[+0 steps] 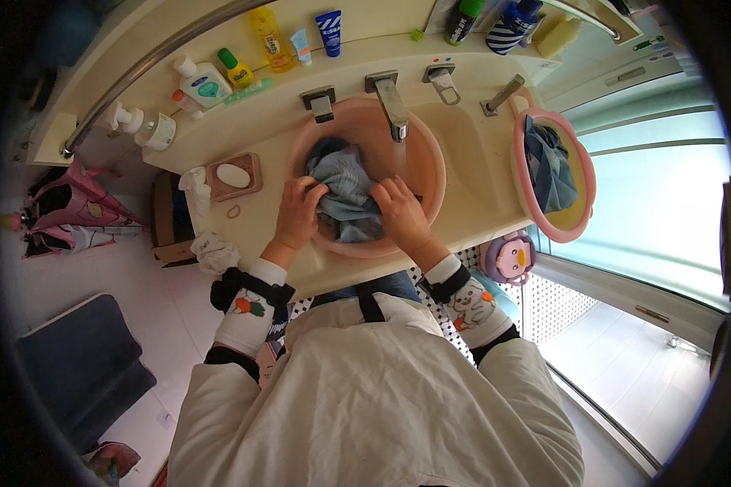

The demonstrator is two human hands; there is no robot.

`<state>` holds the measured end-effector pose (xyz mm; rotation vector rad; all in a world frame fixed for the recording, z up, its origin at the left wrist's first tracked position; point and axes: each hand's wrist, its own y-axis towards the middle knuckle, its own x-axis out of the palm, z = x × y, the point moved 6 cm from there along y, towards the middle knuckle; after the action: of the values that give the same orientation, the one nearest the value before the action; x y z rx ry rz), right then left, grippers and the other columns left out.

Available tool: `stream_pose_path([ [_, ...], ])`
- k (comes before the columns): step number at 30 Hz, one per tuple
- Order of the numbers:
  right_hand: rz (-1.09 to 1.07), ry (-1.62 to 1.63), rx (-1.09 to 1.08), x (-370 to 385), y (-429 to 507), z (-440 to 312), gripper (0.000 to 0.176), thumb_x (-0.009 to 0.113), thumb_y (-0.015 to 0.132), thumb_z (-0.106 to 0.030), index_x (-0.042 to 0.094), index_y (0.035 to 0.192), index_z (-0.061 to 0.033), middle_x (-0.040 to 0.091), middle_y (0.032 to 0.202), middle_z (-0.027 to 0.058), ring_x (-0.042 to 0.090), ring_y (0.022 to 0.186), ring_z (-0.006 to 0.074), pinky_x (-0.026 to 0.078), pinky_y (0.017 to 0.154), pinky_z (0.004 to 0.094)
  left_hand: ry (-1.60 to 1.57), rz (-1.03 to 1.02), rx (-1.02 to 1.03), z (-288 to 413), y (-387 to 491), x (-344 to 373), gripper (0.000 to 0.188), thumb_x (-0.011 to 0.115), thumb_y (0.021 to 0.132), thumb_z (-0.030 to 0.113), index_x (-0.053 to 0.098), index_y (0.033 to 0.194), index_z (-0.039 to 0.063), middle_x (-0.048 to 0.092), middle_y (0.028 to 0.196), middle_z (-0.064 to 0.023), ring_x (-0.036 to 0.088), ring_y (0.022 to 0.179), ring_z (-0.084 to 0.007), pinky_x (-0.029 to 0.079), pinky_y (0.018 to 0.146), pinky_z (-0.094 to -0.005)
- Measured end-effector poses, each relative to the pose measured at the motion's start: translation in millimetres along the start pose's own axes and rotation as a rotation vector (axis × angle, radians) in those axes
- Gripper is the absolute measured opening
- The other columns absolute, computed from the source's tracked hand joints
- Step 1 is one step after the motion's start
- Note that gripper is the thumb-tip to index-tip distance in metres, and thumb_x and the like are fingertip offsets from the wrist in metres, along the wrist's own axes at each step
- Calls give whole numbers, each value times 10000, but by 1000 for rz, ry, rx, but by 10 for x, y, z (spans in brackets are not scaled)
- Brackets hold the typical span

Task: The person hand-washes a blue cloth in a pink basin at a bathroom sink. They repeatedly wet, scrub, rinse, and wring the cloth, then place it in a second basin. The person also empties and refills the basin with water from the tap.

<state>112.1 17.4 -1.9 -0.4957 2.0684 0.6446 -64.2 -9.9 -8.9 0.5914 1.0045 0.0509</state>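
Observation:
A crumpled blue-grey cloth garment (344,189) lies wet in a round pink plastic basin (435,158), which stands in the washbasin under the tap (392,109). Water runs from the spout into the basin's right side. My left hand (300,210) pinches the garment at its left edge, thumb and fingers curled on the fabric. At the right edge my right hand (399,210) grips another fold, its fingers bent over the cloth. The parts of the garment beneath the folds are hidden.
A second basin, pink-rimmed (590,182), holds more blue cloth at the counter's right end. To the left sits white soap (233,176) in a pink dish (256,173). Bottles and tubes, among them a yellow bottle (272,42), line the ledge behind the taps.

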Motion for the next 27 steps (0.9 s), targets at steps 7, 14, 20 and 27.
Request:
stream_pose_path([
  [7, -444, 1, 318, 493, -191, 230, 765, 766, 630, -419, 419, 1263, -165, 171, 1428, 152, 265, 1244, 493, 319, 929, 652, -499, -248, -439, -262, -329, 580, 631, 666, 734, 234, 377, 1275, 85, 291, 1414, -186, 301, 1255, -436, 281, 1022, -482],
  [14, -528, -28, 477, 1085, -219, 501, 1070, 711, 655, -562, 5, 1439, -389, -129, 1502, 161, 53, 1252, 639, 278, 864, 752, 229, -698, -399, -242, -311, 1155, 832, 479, 871, 525, 58, 1462, 118, 79, 1502, -189, 79, 1351, -458, 166, 1056, -568],
  [20, -694, -24, 614, 1415, -121, 753, 1053, 682, 671, -590, -6, 1441, -379, -147, 1495, 169, 19, 1254, 639, 278, 835, 777, 216, -780, -413, -462, -206, 1377, 811, 487, 870, 504, 77, 1462, 131, 103, 1500, -168, 75, 1372, -403, 150, 1071, -561],
  [27, -818, -252, 399, 1801, 21, 867, 949, 603, 773, -552, -35, 1446, -353, -139, 1496, 177, -5, 1316, 545, 223, 925, 737, 246, -714, -390, -583, -115, 1521, 748, 531, 846, 451, 218, 1425, 96, 210, 1465, -160, 156, 1351, -392, 140, 1079, -550],
])
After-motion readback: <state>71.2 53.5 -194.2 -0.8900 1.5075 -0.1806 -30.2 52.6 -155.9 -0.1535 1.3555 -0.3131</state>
